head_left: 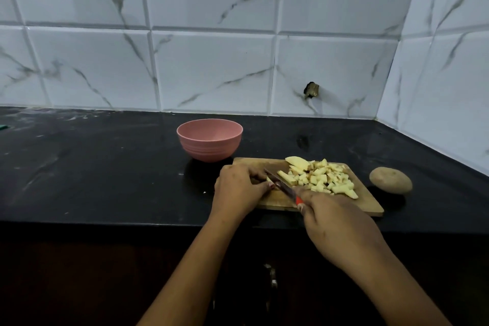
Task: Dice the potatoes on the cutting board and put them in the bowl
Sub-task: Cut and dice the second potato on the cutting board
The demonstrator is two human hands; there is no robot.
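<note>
A wooden cutting board (370, 200) lies on the black counter, with a heap of pale diced potato (324, 178) and some larger slices on its far right part. My left hand (239, 188) holds a small potato piece (269, 180) down on the board's left part, fingers curled over it. My right hand (337, 222) grips a red-handled knife (281, 185), whose blade angles up-left and meets that piece beside my left fingertips. A pink bowl (209, 139) stands just behind the board's left corner; nothing shows inside it.
One whole unpeeled potato (391, 180) rests on the counter to the right of the board. The black counter (92, 167) stretches far to the left. Tiled walls close in behind and on the right. The counter's front edge runs under my wrists.
</note>
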